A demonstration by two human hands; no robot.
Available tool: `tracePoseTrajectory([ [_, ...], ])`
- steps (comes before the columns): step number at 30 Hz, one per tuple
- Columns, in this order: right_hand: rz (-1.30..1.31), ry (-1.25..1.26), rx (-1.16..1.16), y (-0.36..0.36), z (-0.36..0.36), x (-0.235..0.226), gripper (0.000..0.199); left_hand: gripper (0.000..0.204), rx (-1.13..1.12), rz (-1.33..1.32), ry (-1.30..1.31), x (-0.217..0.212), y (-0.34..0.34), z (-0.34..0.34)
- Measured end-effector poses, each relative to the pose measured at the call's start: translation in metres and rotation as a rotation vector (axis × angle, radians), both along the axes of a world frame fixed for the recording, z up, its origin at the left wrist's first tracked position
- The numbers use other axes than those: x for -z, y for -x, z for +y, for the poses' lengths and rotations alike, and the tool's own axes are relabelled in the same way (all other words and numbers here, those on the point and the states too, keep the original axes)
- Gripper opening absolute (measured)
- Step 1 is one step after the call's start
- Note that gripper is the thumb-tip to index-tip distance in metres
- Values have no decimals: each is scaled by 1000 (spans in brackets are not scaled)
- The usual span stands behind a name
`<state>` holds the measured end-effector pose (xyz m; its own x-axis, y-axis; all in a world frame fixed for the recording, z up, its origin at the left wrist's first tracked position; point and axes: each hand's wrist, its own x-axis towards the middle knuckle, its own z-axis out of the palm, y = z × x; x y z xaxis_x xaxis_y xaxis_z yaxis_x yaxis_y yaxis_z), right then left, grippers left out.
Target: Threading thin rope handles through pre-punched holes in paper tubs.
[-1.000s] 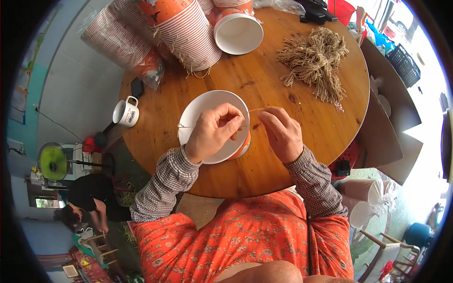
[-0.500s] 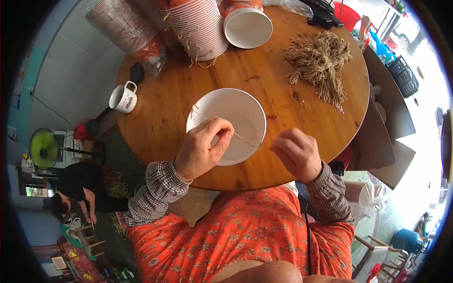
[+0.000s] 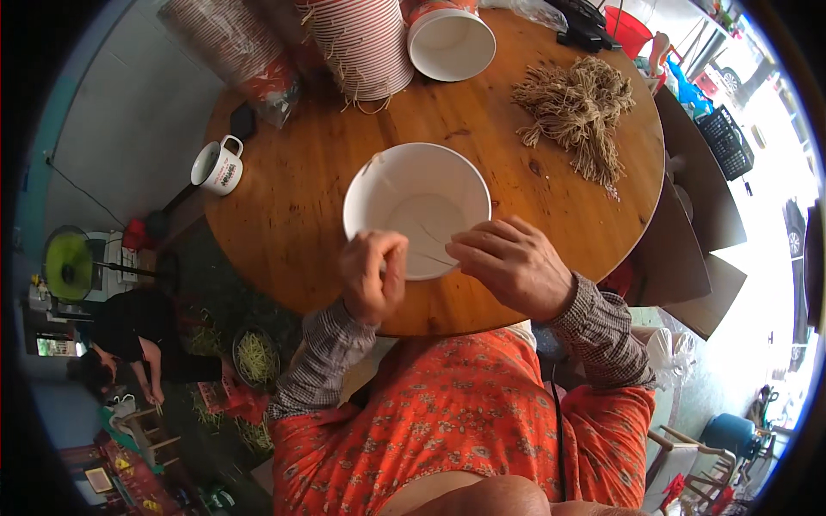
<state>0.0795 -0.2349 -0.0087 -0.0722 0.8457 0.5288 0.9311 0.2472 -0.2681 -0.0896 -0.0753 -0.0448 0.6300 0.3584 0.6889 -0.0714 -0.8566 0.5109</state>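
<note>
White paper bowl (image 3: pixel 417 206) | both hands at near rim | striped cup stack (image 3: pixel 361 43) behind

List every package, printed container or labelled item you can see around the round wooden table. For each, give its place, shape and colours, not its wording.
Mug: left table edge, white, dark print on its side.
Stacked paper tubs: far side of table, red-and-white stripes.
Wrapped stack of tubs: far left, striped, in clear plastic.
Open tub: beside the stack, white inside.
White bowl: before both hands, no print visible.
</note>
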Motion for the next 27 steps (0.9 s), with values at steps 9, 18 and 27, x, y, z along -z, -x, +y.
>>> tracePoseTrajectory([
  [9, 259, 81, 18, 18, 25, -11, 10, 9, 226, 7, 540, -19, -26, 42],
  [18, 819, 313, 5, 12, 28, -30, 9, 7, 211, 167, 363, -34, -13, 34],
  [27, 597, 15, -42, -2, 38, -25, 12, 13, 371, 368, 454, -51, -16, 24],
])
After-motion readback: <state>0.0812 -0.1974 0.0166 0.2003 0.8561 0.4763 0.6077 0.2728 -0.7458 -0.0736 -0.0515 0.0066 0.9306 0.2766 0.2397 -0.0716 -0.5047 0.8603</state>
